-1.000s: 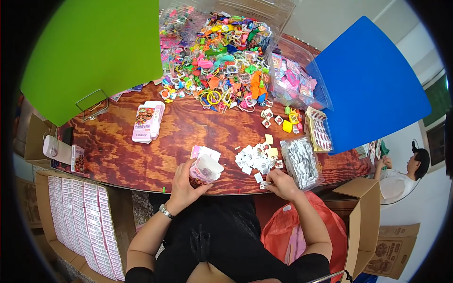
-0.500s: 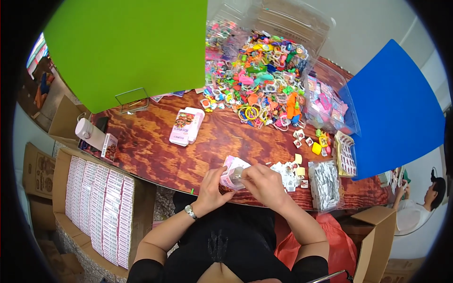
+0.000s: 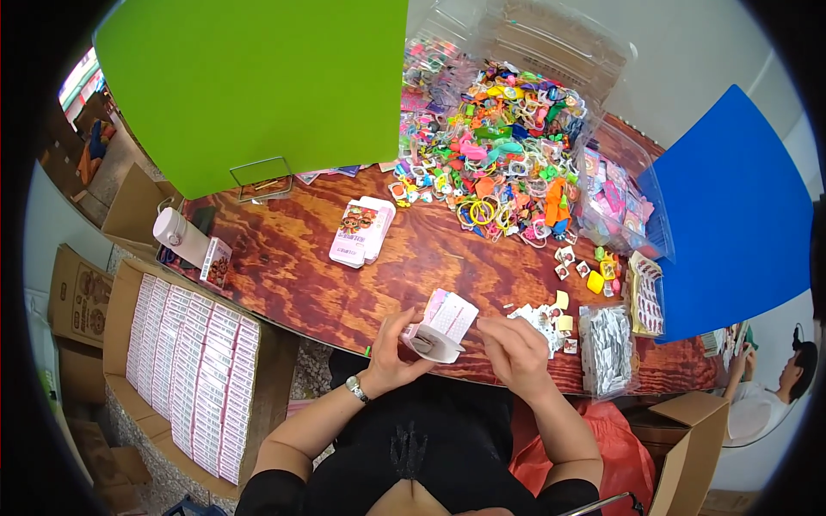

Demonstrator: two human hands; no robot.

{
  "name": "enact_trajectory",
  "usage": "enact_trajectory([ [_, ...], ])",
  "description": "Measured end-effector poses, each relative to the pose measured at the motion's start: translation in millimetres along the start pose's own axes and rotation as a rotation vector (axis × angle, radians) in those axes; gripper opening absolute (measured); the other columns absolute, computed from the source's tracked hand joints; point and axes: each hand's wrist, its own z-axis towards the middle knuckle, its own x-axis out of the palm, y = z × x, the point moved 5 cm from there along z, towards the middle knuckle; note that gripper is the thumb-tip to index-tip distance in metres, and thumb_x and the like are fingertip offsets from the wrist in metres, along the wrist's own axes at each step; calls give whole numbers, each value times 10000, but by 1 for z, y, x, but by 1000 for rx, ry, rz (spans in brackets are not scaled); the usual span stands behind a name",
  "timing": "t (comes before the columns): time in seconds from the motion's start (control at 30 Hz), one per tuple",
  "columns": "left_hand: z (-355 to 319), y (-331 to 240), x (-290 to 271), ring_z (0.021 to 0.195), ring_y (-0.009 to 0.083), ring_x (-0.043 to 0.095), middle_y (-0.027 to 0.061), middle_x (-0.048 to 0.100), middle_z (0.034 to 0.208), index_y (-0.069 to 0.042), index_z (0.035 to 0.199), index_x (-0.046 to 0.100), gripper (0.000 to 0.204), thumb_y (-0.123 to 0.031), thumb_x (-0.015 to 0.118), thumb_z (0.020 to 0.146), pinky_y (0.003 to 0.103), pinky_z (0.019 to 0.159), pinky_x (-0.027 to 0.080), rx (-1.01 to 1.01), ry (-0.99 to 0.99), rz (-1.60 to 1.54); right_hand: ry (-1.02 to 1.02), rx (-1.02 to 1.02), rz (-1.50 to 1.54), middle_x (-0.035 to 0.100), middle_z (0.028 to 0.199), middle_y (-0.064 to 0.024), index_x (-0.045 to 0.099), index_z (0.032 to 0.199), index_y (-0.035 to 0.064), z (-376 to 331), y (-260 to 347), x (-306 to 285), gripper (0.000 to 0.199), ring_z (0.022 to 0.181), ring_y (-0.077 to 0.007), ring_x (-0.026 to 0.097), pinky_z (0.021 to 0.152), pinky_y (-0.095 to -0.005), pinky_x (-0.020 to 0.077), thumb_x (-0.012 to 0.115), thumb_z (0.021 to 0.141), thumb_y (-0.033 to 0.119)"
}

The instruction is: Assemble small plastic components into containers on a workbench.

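My left hand (image 3: 397, 354) grips a small pink and white carton (image 3: 449, 316) above the front edge of the table. The carton is tilted, and its near end is open with a white flap sticking out. What lies inside is hard to make out. Just right of the carton, apart from it, my right hand (image 3: 519, 354) has its fingers loosely bent and apart, with nothing visible in them. Close beyond that hand lie small white packets (image 3: 544, 320) in a loose pile. A clear tub (image 3: 609, 348) full of similar packets stands to their right.
Flattened pink cartons (image 3: 361, 230) lie mid-table. A heap of colourful trinkets (image 3: 508, 155) covers the back, beside a clear bin (image 3: 632, 202). Green (image 3: 249, 86) and blue (image 3: 740, 215) panels stand either side. A cardboard box of packed cartons (image 3: 189, 370) sits lower left; a person (image 3: 774, 387) works far right.
My right hand has drawn back to the right from the carton's opening. My left hand has turned the carton, so its open end now faces nearer me. The whole view has shifted slightly.
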Motion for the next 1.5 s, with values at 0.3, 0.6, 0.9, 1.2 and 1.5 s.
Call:
enact_trajectory([
  [0.3, -8, 11, -4, 1124, 237, 619, 161, 543, 1290, -7, 1487, 305, 1026, -135, 942, 692, 365, 940, 527, -68, -48, -63, 209, 79, -194, 708, 957, -112, 709, 1053, 83, -5, -61, 34, 223, 789, -283, 677, 679, -377, 554, 724, 835, 37],
  [0.6, 5, 2, -18, 1137, 312, 613, 208, 561, 1279, 42, 1444, 393, 965, -189, 936, 681, 400, 950, 514, -165, -84, 137, 73, 560, -467, 675, 1125, -140, 610, 1236, 124, 18, -217, 54, 422, 1008, -371, 665, 807, -474, 545, 761, 865, 257],
  [0.9, 7, 7, -19, 1116, 299, 639, 195, 584, 1263, 35, 1438, 404, 957, -203, 939, 681, 389, 935, 527, -177, -67, 171, 124, 488, -412, 693, 962, -177, 654, 1092, 79, 15, -234, 89, 221, 871, -372, 691, 722, -486, 539, 693, 908, 195],
  [1.2, 16, 3, -20, 1128, 351, 597, 206, 586, 1236, 32, 1419, 446, 900, -224, 919, 698, 431, 962, 494, -197, -69, 99, 248, 845, 337, 710, 896, -12, 701, 1123, 10, 28, -209, 54, 201, 702, -61, 616, 636, -228, 501, 618, 974, 116],
  [1.5, 26, 20, -16, 1093, 366, 632, 211, 627, 1171, 15, 1334, 501, 798, -270, 908, 710, 429, 907, 525, -325, -165, 134, 446, 574, 325, 712, 949, -13, 652, 1163, -9, 89, -102, 36, 219, 748, -51, 637, 642, -224, 510, 624, 952, 44],
])
